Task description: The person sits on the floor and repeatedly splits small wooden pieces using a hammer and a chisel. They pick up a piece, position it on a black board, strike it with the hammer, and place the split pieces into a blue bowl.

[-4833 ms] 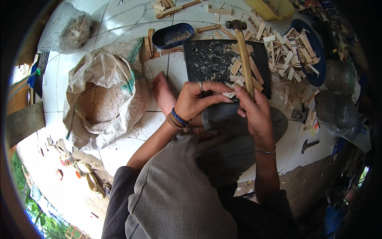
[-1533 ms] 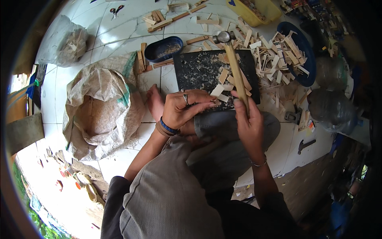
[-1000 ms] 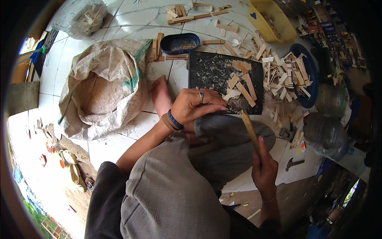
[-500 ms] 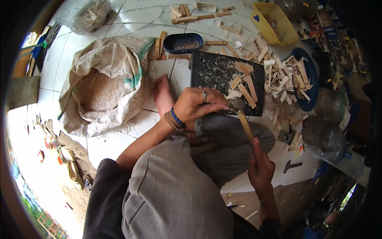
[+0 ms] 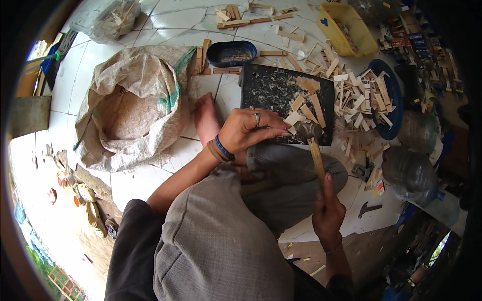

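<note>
My right hand [image 5: 329,213] is wrapped round the wooden handle of a hammer [image 5: 318,163]. The metal head hovers over the near right part of a black board [image 5: 266,90], just right of my left fingertips. With thumb and fingers pinched together, my left hand [image 5: 253,129] steadies a small pale wood piece [image 5: 294,119] at the board's near edge; the fingers partly cover it. Beside it, a few flat wood strips [image 5: 318,110] lie on the board among shavings and dust.
A heap of wood offcuts [image 5: 359,100] spills from a blue basin [image 5: 389,128] at right. Farther back stand a yellow tub [image 5: 341,30] and a dark blue oval tray [image 5: 231,54]. An open woven sack [image 5: 100,70] sits at left. Another hammer [image 5: 369,209] rests on the tiles.
The hammer head has shifted slightly right and appears larger, lifted away from my left fingertips, uncovering more of the pale wood piece. My left hand stays nearly in place.
</note>
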A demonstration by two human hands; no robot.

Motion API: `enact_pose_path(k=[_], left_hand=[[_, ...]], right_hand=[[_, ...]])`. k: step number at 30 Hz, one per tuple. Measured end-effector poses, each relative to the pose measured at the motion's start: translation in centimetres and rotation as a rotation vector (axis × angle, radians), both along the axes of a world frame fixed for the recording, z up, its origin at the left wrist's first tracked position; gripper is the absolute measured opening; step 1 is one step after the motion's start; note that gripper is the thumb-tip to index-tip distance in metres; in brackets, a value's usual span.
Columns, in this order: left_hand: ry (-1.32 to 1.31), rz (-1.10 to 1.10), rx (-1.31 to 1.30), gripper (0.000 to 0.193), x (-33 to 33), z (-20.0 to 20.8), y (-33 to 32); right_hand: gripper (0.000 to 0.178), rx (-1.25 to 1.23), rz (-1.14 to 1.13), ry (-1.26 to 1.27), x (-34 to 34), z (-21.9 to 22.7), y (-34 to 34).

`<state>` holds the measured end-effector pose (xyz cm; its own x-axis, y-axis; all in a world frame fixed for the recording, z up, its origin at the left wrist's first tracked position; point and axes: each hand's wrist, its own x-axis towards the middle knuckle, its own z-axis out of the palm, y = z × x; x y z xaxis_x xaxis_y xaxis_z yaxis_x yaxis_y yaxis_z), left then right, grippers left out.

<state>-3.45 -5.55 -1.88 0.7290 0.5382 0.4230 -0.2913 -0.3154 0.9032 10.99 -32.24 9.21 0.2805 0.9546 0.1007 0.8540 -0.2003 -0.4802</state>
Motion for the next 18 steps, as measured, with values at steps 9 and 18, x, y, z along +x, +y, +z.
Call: enact_pose_path(k=[9,18], left_hand=[[0.138,0.034,0.007,0.025,-0.52,0.62,-0.49],[0.069,0.124,0.015,0.039,0.07,0.03,-0.98]], right_hand=[[0.057,-0.070,-0.055,0.117,-0.05,-0.27,-0.20],[0.056,-0.078,-0.042,0.084,-0.03,0.43,0.39]])
